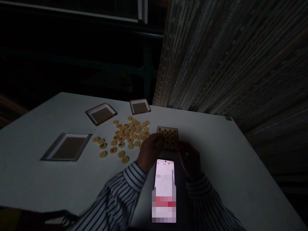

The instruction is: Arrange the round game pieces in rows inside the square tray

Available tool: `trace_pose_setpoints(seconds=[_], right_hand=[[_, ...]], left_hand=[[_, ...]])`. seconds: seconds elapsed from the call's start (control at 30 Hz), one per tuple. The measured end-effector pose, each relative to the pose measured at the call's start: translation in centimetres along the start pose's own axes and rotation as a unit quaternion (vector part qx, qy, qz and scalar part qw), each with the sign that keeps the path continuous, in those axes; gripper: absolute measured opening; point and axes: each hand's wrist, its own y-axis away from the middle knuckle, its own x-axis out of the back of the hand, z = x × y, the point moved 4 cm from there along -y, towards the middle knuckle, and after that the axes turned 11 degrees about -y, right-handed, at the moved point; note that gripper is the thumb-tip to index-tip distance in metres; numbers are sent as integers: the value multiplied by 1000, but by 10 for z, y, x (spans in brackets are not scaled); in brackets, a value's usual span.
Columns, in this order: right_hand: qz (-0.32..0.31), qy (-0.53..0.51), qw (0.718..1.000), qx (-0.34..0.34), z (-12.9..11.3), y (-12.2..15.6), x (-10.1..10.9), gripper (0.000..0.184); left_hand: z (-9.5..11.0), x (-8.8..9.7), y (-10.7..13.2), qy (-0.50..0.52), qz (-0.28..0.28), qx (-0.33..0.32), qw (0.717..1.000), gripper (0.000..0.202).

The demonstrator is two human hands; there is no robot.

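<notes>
One square board of round game pieces (167, 135) sits mid-desk, toward your near side. Your left hand (150, 152) is at its near left corner, fingers (155, 141) curved against it, slightly spread. Your right hand (189, 160) is cupped at its near right corner, in shadow. You cannot tell whether either hand has hold of it.

One phone (164, 171) lies between your hands, partly pixelated. Left of the board, loose round pieces (127, 136) lie in one heap, roughly forty, overlapping, so no exact count. Three square trays stand farther left: two near the far edge (108, 119) (141, 112), one toward the left edge (77, 134).
</notes>
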Motion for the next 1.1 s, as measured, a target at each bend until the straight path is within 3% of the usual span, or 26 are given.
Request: trace_pose_setpoints(seconds=[0.3,0.5,0.67,0.87,1.1], right_hand=[[-53,-32,998,-19,1,2,-10,19],[-97,-135,983,-80,8,5,-17,21],[-92,-206,966,-129,12,6,-18,21],[-84,-190,969,-132,12,5,-16,21],[-104,-188,969,-124,6,4,-17,20]], left_hand=[[-10,-18,12,7,-51,0,999,15],[-8,-20,14,43,-69,-11,997,15],[-7,-22,17,44,-82,-13,996,16],[-7,-22,17,80,-106,1,991,18],[-10,-17,15,90,-86,2,992,17]])
